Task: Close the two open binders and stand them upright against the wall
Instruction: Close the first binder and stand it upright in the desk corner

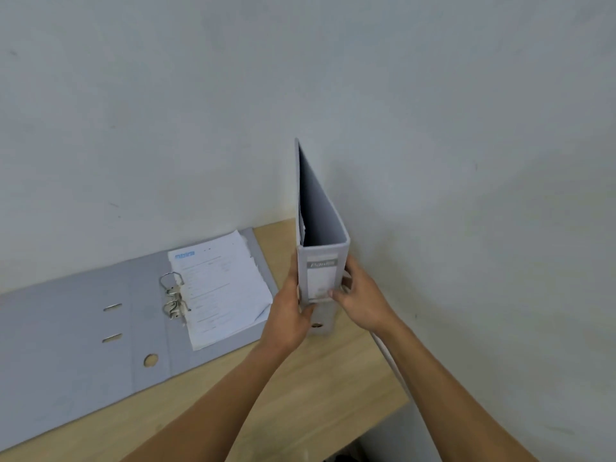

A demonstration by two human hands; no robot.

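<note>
A closed grey binder (pixel 321 248) stands upright on the wooden table, spine toward me, its far end against the wall. My left hand (pixel 290 311) grips its left side and my right hand (pixel 361 301) its right side, thumbs on the labelled spine. A second grey binder (pixel 83 345) lies open and flat on the table to the left, its ring mechanism (pixel 173 296) in the middle and a stack of printed papers (pixel 221 288) on its right half.
The wooden table (pixel 316 395) runs along a pale wall (pixel 300 78) at the back and the right. Its front right edge drops off near my right forearm. Bare tabletop shows in front of the open binder.
</note>
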